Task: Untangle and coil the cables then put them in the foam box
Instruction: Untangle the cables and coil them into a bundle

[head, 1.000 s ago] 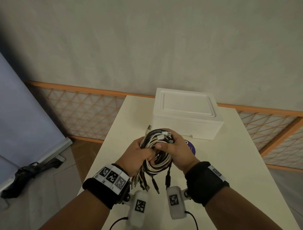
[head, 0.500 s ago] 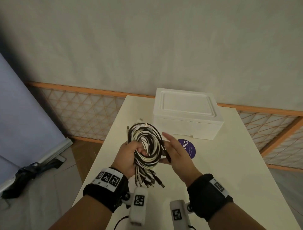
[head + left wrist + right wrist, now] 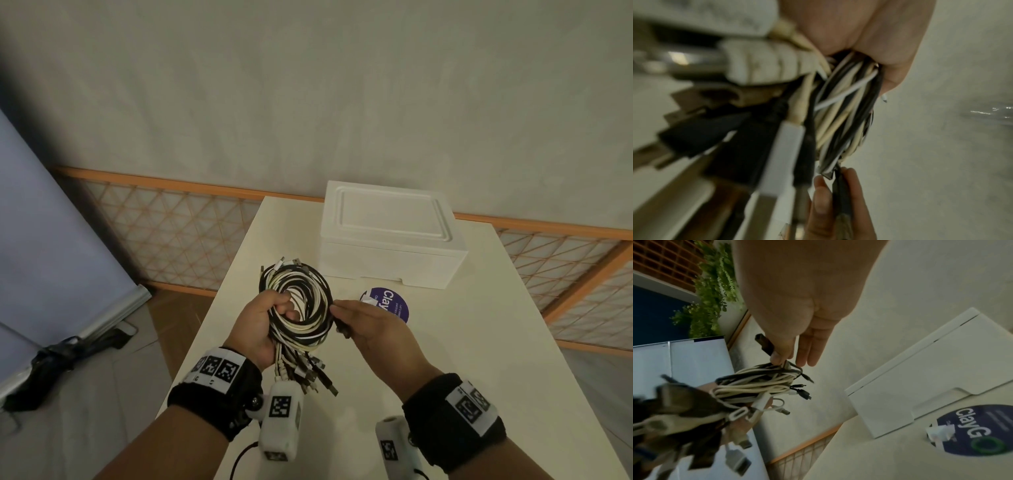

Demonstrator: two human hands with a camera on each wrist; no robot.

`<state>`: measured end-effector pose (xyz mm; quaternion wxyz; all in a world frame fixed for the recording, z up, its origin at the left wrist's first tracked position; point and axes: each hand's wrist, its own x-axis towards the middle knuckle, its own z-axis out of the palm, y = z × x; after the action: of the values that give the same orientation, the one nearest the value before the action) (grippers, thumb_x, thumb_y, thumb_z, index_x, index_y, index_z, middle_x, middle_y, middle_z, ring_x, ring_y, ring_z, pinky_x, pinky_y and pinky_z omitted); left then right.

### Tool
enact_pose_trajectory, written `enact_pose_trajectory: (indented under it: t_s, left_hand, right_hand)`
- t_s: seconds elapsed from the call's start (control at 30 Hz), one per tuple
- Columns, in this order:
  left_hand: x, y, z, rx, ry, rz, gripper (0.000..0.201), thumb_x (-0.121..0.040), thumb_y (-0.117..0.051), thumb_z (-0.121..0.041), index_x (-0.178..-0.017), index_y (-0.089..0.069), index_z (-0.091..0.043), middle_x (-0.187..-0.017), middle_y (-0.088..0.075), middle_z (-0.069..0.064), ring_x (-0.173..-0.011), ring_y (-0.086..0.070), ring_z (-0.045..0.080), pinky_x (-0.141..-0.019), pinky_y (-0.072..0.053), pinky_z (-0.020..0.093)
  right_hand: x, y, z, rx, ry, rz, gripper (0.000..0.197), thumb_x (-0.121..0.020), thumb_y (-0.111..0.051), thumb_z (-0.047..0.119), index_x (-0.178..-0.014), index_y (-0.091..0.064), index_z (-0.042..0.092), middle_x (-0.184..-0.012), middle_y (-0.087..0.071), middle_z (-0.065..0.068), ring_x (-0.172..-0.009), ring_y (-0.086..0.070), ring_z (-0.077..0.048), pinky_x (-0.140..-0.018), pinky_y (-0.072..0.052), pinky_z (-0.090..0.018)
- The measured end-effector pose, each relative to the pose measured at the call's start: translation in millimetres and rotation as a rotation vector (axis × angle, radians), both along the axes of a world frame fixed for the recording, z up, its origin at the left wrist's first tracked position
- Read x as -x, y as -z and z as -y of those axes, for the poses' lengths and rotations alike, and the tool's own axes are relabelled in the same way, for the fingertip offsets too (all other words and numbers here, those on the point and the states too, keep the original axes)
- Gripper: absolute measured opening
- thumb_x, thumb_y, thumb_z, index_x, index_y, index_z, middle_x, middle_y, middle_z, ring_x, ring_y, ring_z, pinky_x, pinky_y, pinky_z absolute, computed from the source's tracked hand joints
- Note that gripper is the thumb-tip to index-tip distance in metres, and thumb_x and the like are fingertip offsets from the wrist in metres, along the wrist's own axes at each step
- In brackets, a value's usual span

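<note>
The coiled cables [image 3: 298, 308] are gripped above the table [image 3: 479, 359] by the left hand [image 3: 260, 329] while one black plug [image 3: 342, 329] is pinched by the right hand [image 3: 373, 325], so untangling is judged under way, and that cable should next be drawn free before the closed foam box [image 3: 390, 240] is opened

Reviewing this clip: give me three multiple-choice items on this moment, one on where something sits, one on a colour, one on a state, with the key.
1. Where is the purple sticker?
A. on the table in front of the foam box
B. on the box lid
C. on the floor

2. What colours is the cable bundle?
A. red and blue
B. black and white/cream
C. all green

3. The foam box is:
A. open
B. lidded
C. tipped over

Key: 1 A, it lies on the table near the box front. 2 B, seen in the left hand. 3 B, the lid sits on it.
</note>
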<state>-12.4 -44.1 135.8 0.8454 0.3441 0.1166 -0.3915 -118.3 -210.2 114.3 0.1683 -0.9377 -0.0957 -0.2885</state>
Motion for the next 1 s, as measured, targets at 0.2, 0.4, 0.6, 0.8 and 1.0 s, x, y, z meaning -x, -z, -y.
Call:
enact_pose_trajectory:
  t_s: [0.2,0.4,0.6,0.8,1.0]
  left_hand:
    - [-4.1,-4.5,-3.5,0.078,-0.038,-0.056,0.020,-0.073,-0.051,-0.008,-0.056,-0.044,-0.017,-0.048,-0.039,-0.007,-0.043,-0.044,0.008,-0.047,-0.046,0.018]
    - [-9.3,-1.1,0.2,0.125,-0.113,-0.078,0.019,-0.071,-0.053,-0.008,-0.059,-0.042,-0.018,-0.049,-0.040,-0.008,-0.045,-0.045,0.007,-0.048,-0.047,0.019]
    - [-9.4,-8.8,0.2,0.104,-0.138,-0.034,0.023,-0.075,-0.051,-0.008,-0.058,-0.041,-0.018,-0.048,-0.040,-0.007,-0.044,-0.045,0.008,-0.049,-0.046,0.020]
    - [-7.4,-7.7,7.0,-0.085,-0.159,0.089,0.030,-0.086,-0.047,-0.007,-0.059,-0.041,-0.018,-0.051,-0.039,-0.005,-0.046,-0.041,0.009,-0.054,-0.037,0.022]
    - [5.5,-10.9,6.6,-0.173,0.051,0.279,0.019,-0.082,-0.053,-0.004,-0.063,-0.054,-0.006,-0.057,-0.044,0.007,-0.051,-0.049,0.018,-0.052,-0.043,0.027]
  right_hand:
    - [1.4,4.6,15.2,0.085,0.005,-0.178,0.059,-0.062,-0.082,-0.003,-0.113,-0.065,0.020,-0.103,-0.068,0.007,-0.086,-0.067,-0.011,-0.074,-0.058,-0.028]
    - [4.2,-2.6,-12.0,0.182,-0.121,-0.022,0.047,-0.066,-0.081,0.007,-0.107,-0.063,0.018,-0.097,-0.070,0.003,-0.082,-0.068,-0.013,-0.071,-0.055,-0.025]
    - [1.1,-9.7,-15.2,0.201,-0.048,0.103,0.051,-0.066,-0.081,0.012,-0.109,-0.053,0.018,-0.089,-0.070,0.001,-0.077,-0.067,-0.014,-0.068,-0.054,-0.023]
    - [-10.7,-11.0,-19.4,0.113,-0.049,0.070,0.008,-0.082,-0.050,0.023,-0.088,-0.051,0.018,-0.065,-0.062,-0.002,-0.054,-0.059,-0.020,-0.045,-0.052,-0.033]
    - [-17.0,-25.1,-14.6,0.154,-0.200,-0.009,0.051,-0.069,-0.072,0.041,-0.112,-0.057,0.018,-0.109,-0.064,0.001,-0.105,-0.053,-0.014,-0.093,-0.037,-0.028]
